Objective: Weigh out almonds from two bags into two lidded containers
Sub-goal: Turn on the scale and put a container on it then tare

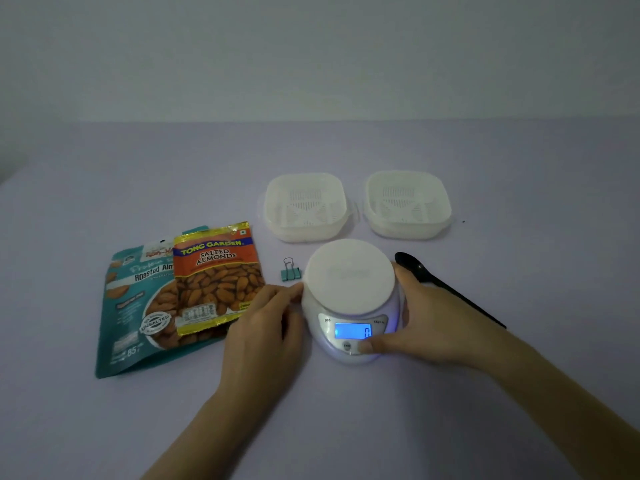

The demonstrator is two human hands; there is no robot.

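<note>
Flanking the scale (351, 303), both hands touch its rim.

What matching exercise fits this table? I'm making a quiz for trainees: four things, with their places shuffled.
Things:
1. spoon
2. clip
3. salted bag
4. scale

Places:
A. between both hands
B. on top of the teal bag
C. right of the scale
D. between bags and scale

Pairs: 1-C, 2-D, 3-B, 4-A
</note>
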